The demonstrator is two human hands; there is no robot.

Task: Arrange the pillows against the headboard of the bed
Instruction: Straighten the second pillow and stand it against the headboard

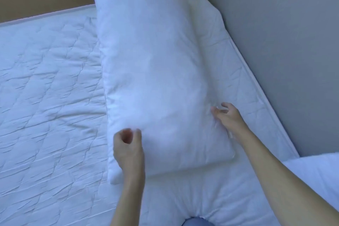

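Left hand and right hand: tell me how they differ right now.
The left hand is curled, fingers bunched, over the pillow's near left corner; the right hand is spread open at its right edge. The left looks motion-blurred, the right sharper. Both are bare and at the pillow's near end.

White pillow (157,71), white quilted mattress (45,88), seemingly grey headboard (284,42)

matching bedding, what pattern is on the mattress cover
Plain white with wavy quilted stitching, on the mattress cover, in the head view.
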